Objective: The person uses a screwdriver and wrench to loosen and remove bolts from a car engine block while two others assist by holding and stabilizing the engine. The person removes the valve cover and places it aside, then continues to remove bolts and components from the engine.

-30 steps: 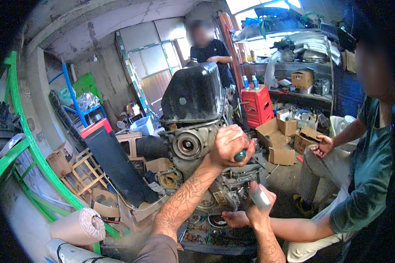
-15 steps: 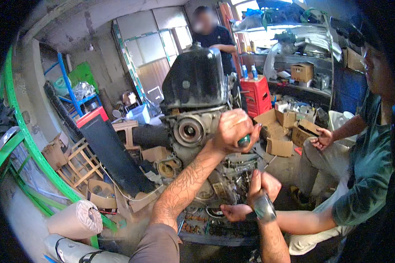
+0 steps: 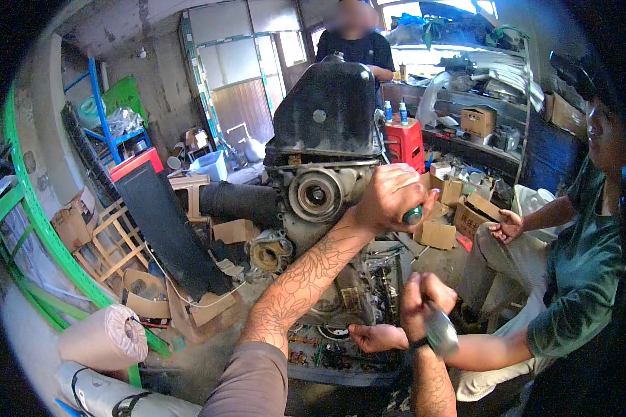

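Note:
My left hand (image 3: 395, 198) is closed round a tool with a green handle (image 3: 413, 215), held against the right side of an engine block (image 3: 295, 219); the tool's working end is hidden. My right hand (image 3: 428, 295), lower and nearer, is a fist round a hammer, whose shiny grey head (image 3: 441, 335) is blurred over my wrist. A black oil pan (image 3: 320, 111) sits on top of the engine, and a round bore (image 3: 316, 195) faces me. A co-worker's hand (image 3: 377, 337) reaches in from the right, just left of my right wrist, beside the engine's lower part.
The co-worker in a green shirt (image 3: 577, 278) sits close at my right. Another person (image 3: 355, 45) stands behind the engine. A low tray (image 3: 341, 375) holds small parts below. A red stool (image 3: 405, 142) and cardboard boxes (image 3: 435, 235) lie beyond. A green frame (image 3: 55, 243) stands left.
The engine and my left hand sit farther right in view. The hammer head has swung a little to the right beside my wrist. The person behind has shifted right.

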